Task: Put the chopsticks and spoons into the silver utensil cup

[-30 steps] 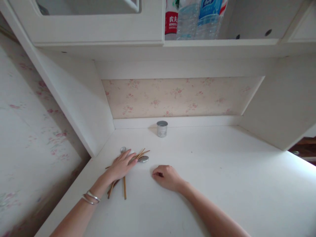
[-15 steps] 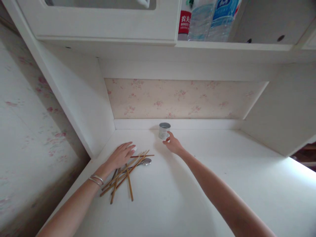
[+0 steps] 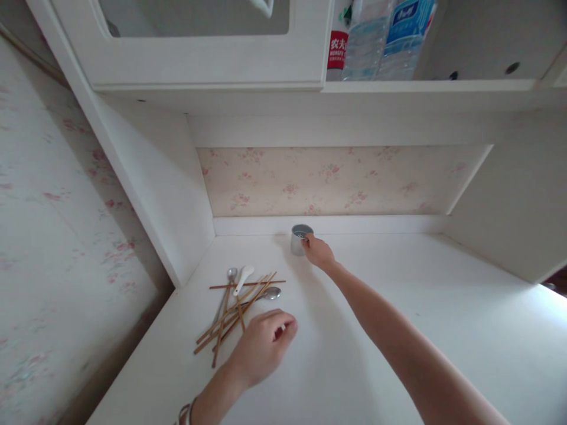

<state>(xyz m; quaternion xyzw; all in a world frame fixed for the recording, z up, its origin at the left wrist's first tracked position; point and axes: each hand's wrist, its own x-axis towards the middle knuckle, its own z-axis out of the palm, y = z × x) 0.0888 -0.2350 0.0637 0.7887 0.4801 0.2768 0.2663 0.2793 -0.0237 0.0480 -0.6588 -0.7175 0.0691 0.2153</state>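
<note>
My right hand (image 3: 319,251) is closed on the near right side of a small grey cylindrical holder (image 3: 297,243), which stands upright against the back strip. My left hand (image 3: 264,345) is over the counter with its fingers curled to the thumb. No object shows in it. Just beyond and left of it lies a loose pile of wooden chopsticks (image 3: 225,319), partly hidden by that hand. Among them are a metal spoon (image 3: 273,293) with its bowl to the right, a white spoon (image 3: 243,278) and a smaller metal spoon (image 3: 232,274).
The white counter (image 3: 376,283) runs beneath everything. Overhead, a cabinet (image 3: 208,62) and a shelf with plastic bottles (image 3: 365,47) overhang the back. A side panel (image 3: 163,195) rises at left, and another panel (image 3: 500,218) stands at right.
My left hand has come off the pile, moving right and nearer, and has curled, uncovering the white spoon and small metal spoon. My right hand has closed on the holder. The view has shifted slightly.
</note>
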